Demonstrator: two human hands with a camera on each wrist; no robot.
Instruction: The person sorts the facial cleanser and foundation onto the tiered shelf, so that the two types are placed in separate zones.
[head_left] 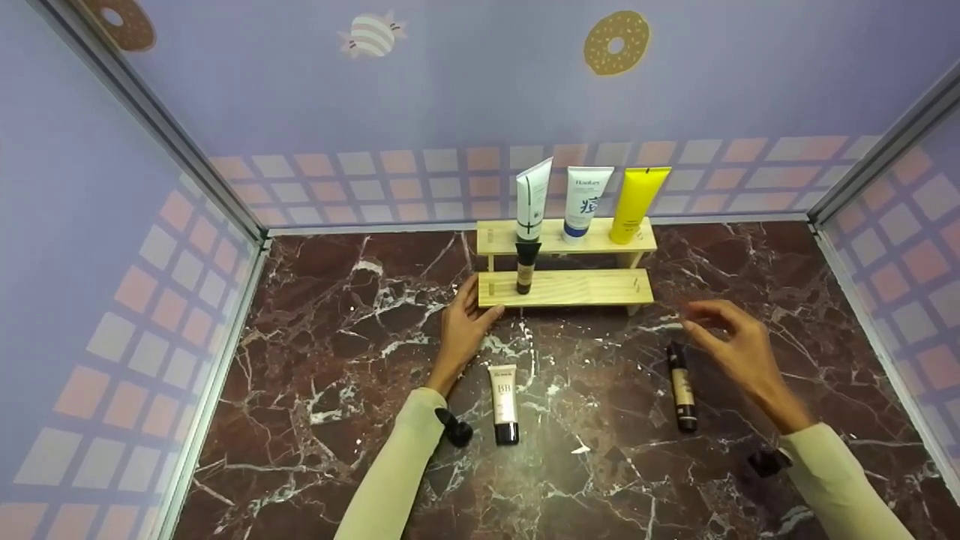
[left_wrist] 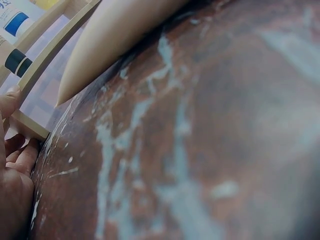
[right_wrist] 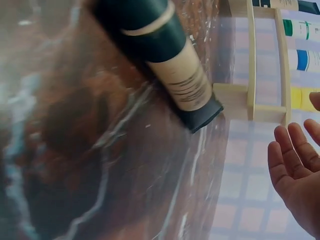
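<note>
My left hand (head_left: 463,328) grips the left end of the lower step of a two-tier wooden rack (head_left: 577,289), thumb at the front edge and fingers beside the end. On that step, near the hand, stands a small black and beige tube (head_left: 526,268). My right hand (head_left: 731,346) hovers right of the rack with fingers loosely bent and nothing in them. Just left of it, a black and beige tube (head_left: 682,386) lies on the marbled table; the right wrist view shows this tube (right_wrist: 185,80) close up. A pale BB cream tube (head_left: 505,401) with a black cap lies nearer the left forearm.
Along the rack's upper step stand a white tube (head_left: 533,199) with a dark cap, a white tube with blue (head_left: 586,202) and a yellow tube (head_left: 637,204). Behind the rack rises a lilac wall (head_left: 465,90), with side walls left and right.
</note>
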